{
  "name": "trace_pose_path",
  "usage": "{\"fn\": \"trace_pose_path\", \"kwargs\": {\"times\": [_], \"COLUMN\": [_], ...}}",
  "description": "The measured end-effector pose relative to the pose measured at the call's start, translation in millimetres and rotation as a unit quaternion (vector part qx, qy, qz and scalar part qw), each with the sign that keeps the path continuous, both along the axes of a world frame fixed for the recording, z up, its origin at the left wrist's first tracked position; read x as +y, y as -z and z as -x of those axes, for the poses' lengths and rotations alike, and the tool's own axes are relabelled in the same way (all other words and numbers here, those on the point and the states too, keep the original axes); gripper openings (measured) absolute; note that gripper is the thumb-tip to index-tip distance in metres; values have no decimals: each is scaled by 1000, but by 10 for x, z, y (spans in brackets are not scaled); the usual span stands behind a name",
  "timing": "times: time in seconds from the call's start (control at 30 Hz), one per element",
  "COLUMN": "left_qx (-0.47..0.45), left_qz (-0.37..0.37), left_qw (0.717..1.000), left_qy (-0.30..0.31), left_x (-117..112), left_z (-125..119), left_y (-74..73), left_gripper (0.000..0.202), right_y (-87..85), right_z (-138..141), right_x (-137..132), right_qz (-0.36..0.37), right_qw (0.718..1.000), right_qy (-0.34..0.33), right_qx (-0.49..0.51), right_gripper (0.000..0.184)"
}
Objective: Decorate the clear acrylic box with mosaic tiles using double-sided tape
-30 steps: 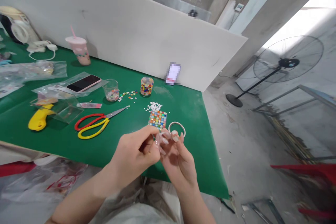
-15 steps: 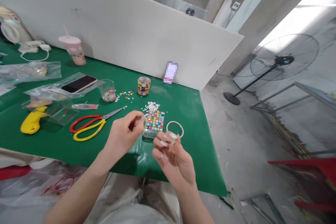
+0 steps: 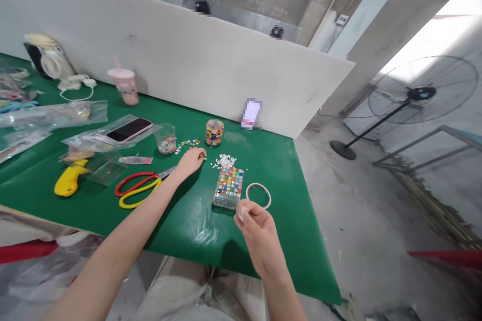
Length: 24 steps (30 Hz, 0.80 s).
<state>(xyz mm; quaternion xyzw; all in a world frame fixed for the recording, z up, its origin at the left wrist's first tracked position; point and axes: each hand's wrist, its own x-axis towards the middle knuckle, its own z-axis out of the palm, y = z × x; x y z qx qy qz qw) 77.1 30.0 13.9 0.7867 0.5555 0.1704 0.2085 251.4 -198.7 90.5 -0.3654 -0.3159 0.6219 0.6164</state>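
My left hand [image 3: 191, 161] reaches over the scissors towards loose coloured tiles [image 3: 190, 143], its fingers pinched together; what is between them, if anything, is too small to name. My right hand [image 3: 258, 228] is closed with thumb and fingers pressed together near the table's front; something pale at its fingertips cannot be made out. Just beyond it lies a clear box covered with colourful mosaic tiles [image 3: 229, 183]. A white ring [image 3: 258, 196] lies to the box's right, and a heap of small white pieces [image 3: 226, 161] behind it.
Red-and-yellow-handled scissors [image 3: 137, 188], a yellow-handled tool [image 3: 71, 179], a clear cup of tiles [image 3: 166, 140] and a mosaic-covered jar [image 3: 214, 133] stand on the green table [image 3: 181, 230]. Further back are a phone [image 3: 130, 130], a pink tumbler [image 3: 126, 85] and a propped phone [image 3: 251, 113].
My left hand has moved away from the mosaic box, forward to the loose tiles. My right hand's fingers have curled in more closely. The view has shifted slightly.
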Motion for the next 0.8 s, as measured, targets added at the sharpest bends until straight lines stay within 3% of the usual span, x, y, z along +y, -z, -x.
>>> {"fn": "trace_pose_path", "kwargs": {"times": [0.07,0.17,0.23,0.5,0.63,0.8], "left_qx": [-3,-16,-28,-90,-120,-150], "left_qz": [-8,-23,-37,-95,-99,-86], "left_qw": [1000,999,999,991,986,983], "left_qy": [6,15,23,41,53,55], "left_x": [57,87,84,-215,-444,-705], "left_z": [19,38,37,-12,22,74], "left_y": [84,175,218,252,192,53], "left_gripper": [27,27,28,24,20,28], "right_y": [100,242,337,680,728,708], "right_z": [-21,-37,-33,46,69,37], "right_x": [49,144,223,514,576,568], "right_qz": [-14,-59,-76,-71,-81,-79], "right_qw": [992,949,924,896,890,898], "right_qy": [32,80,103,122,108,78], "right_qx": [-122,-298,-361,-421,-435,-426], "right_gripper": [16,10,8,10,22,42]}}
